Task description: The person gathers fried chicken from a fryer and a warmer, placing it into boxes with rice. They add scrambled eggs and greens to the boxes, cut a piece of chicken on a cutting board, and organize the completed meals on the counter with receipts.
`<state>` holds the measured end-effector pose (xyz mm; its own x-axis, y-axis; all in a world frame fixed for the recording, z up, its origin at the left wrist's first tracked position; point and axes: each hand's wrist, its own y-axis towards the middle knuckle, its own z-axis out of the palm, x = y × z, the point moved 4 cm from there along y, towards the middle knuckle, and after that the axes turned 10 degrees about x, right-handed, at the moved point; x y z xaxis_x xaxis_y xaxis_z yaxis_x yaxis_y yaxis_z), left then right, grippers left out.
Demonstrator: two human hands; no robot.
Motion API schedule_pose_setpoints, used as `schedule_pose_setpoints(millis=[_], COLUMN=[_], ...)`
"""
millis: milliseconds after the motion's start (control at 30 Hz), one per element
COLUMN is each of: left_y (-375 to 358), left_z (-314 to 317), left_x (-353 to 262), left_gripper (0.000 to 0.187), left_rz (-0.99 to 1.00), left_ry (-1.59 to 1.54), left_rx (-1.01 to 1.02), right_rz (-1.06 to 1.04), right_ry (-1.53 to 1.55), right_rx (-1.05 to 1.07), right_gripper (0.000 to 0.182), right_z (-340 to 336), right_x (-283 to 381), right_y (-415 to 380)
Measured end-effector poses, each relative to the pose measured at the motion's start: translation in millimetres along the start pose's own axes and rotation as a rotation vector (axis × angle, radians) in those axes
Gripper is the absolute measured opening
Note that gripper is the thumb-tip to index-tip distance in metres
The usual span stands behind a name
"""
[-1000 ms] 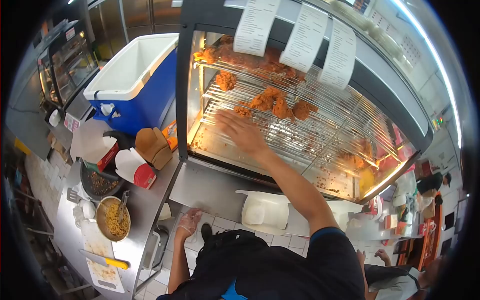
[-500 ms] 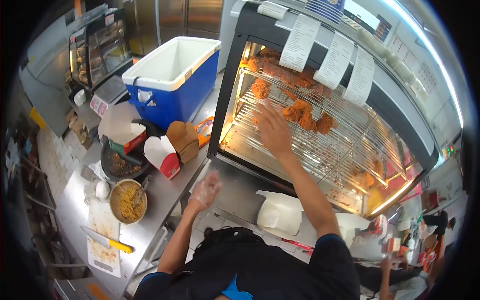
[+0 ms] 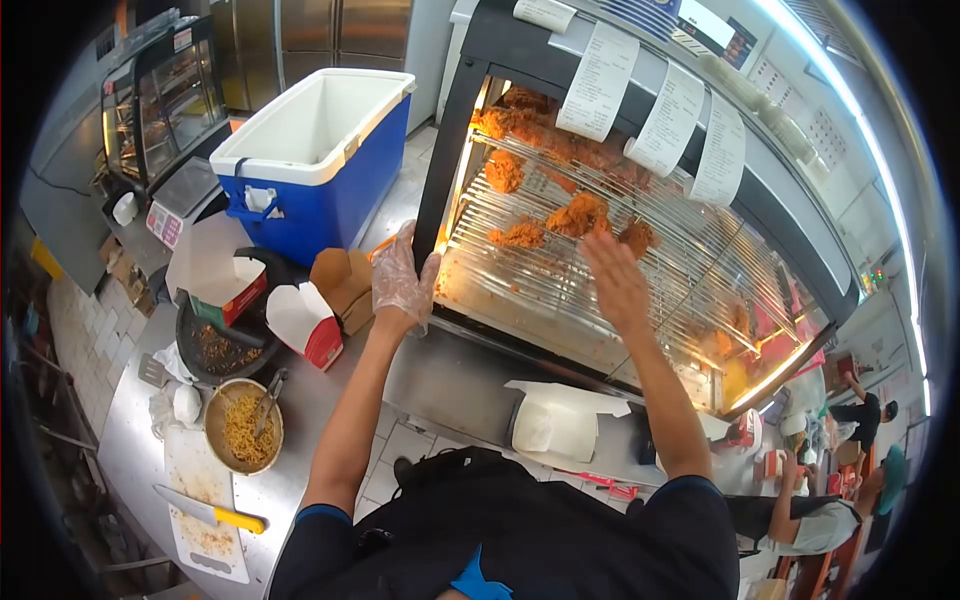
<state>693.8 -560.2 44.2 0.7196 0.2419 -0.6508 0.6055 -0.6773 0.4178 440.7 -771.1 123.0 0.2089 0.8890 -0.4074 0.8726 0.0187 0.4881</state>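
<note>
Black top [image 3: 510, 525], blue-trimmed sleeves [image 3: 690, 525], clear glove [image 3: 396, 268] on left hand [image 3: 401, 284].

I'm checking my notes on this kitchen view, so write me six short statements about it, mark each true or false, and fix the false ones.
1. The left hand wears a clear glove. True.
2. The right hand wears a glove too. False: it is bare.
3. Fried chicken pieces lie on the wire rack. True.
4. The blue cooler has its lid on. False: its top is open, showing a white inside.
5. The knife lies across the white cutting board. True.
6. The knife's handle is red. False: it is yellow.
</note>
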Motion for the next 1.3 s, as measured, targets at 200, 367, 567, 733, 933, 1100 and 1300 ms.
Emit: schedule_pose_setpoints(millis=[200,367,567,733,933,1100,1300], left_y=[1.8,61.2,162.7,223.8,302.4,317.4,208.7], left_z=[-5.1,9.5,1.1,16.5,56.1,67.9,10.3], left_x=[-60.7,-147.9,-194.0,-204.0,-137.9,-103.5,-194.1], left_gripper=[0.048,0.031,0.03,0.038,0.04,0.043,0.047], left_rz=[0.236,0.611,0.464,0.312,0.76,0.958,0.512], left_ry=[0.169,0.182,0.568,1.265,1.206,1.206,0.868], left_rx=[-0.304,-0.33,-0.129,0.623,0.537,0.465,0.338], right_rz=[0.606,0.553,0.693,0.84,1.096,1.396,1.331], right_ry=[-0.11,0.239,0.205,0.321,0.412,0.534,0.655], right_rx=[-0.2,-0.246,-0.16,-0.317,-0.147,0.005,0.054], right_gripper=[0.046,0.051,0.047,0.035,0.041,0.043,0.038], right_z=[-11.3,-11.9,9.2,-34.3,-57.2,-34.9,-27.4], right_x=[22.5,78.4,52.8,53.4,87.3,113.4,116.5], right_y=[-53.8,6.0,-23.6,-91.9,-208.7,-280.6,-284.9])
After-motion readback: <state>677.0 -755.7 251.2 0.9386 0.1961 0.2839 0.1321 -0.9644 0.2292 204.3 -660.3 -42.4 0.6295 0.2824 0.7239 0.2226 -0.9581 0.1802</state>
